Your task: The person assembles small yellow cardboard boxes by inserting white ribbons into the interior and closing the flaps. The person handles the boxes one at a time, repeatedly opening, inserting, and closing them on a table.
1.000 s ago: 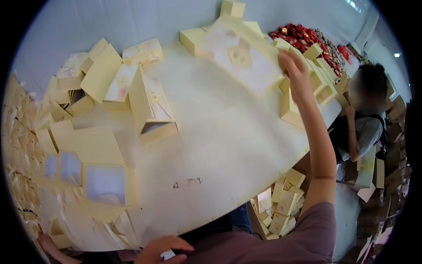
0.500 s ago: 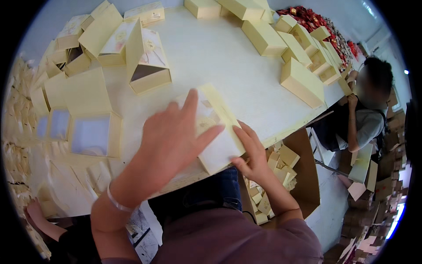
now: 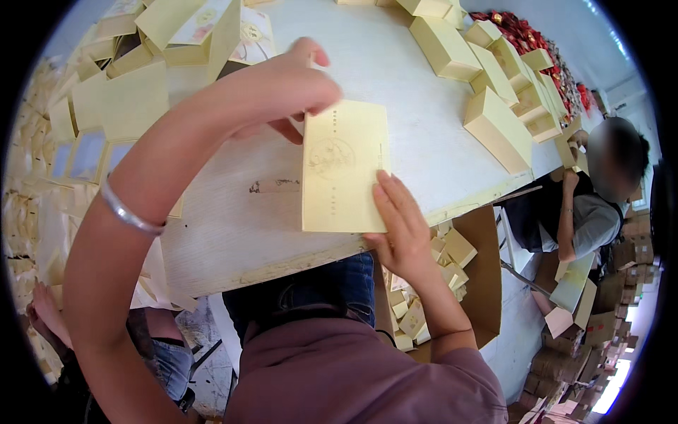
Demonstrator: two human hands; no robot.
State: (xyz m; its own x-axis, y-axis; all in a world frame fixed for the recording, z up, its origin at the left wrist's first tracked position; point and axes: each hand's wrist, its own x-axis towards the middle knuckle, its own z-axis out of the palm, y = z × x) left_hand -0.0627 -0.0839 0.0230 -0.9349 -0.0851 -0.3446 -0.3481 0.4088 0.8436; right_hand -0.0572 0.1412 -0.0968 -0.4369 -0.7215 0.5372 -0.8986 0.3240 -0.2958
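A cream cardboard box [image 3: 339, 201] lies on the table in front of me, its upper face carrying a faint round emblem. My right hand [image 3: 401, 225] holds it by the near right corner, fingers along the right side and thumb at the near edge. Bent at the wrist, my left hand [image 3: 300, 85] reaches over the far left corner. Its fingers curl at that corner, partly hidden and slightly blurred, with one finger raised. The left wrist wears a silver bangle [image 3: 127, 212].
Cream boxes [image 3: 498, 127] line the table's right side; open ones [image 3: 134, 99] crowd the left. Below the table edge stands a brown carton [image 3: 487, 283] of small cream pieces. A co-worker [image 3: 590, 219] sits at right; another person's hand [image 3: 49, 311] shows at lower left. Red items [image 3: 519, 35] lie behind.
The box now shows a cream emblem face instead of the white patterned one, and sits straighter. My left hand has moved from over the box to its far left corner, fingers more curled.
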